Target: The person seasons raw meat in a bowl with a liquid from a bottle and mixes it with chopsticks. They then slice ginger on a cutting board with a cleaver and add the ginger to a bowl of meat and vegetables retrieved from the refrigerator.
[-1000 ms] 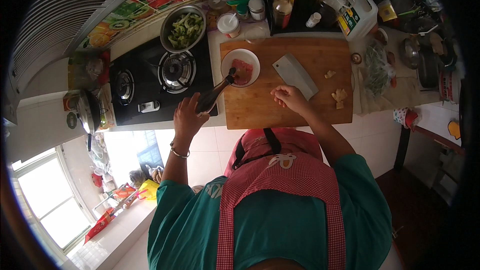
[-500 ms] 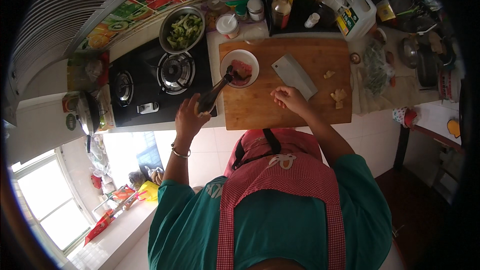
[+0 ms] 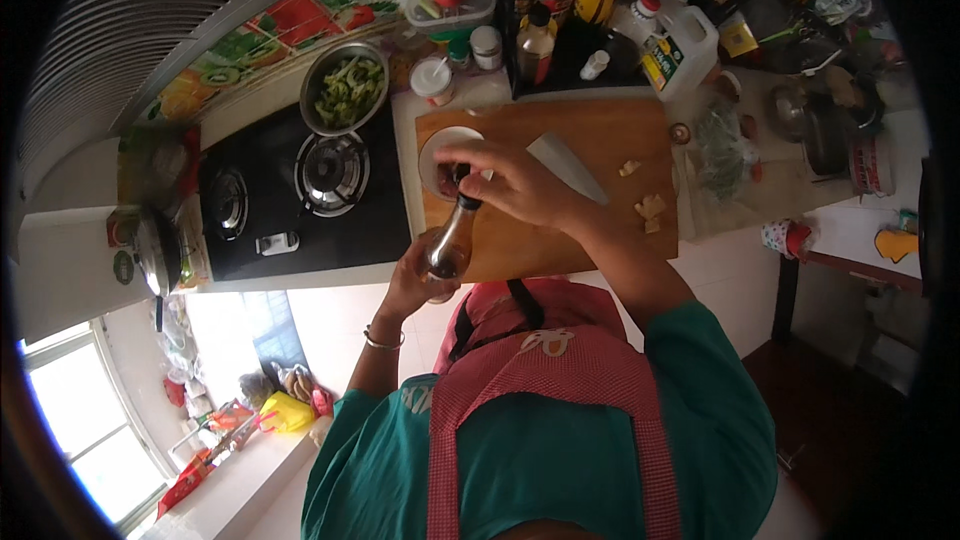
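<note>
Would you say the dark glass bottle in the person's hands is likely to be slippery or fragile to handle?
Probably fragile: the bottle looks like glass. Its smooth, narrow neck may be slippery, so the left hand supports the base while the right hand grips the top. Partly filled, it likely feels moderately heavy.

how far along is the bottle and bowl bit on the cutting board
Done: the cleaver lies flat on the wooden cutting board beside a few cut pieces. In hand: the left hand grips a dark glass bottle while the right hand is at its top, over the white bowl. Left: chopped greens sit in a steel bowl by the unlit burner.
</note>
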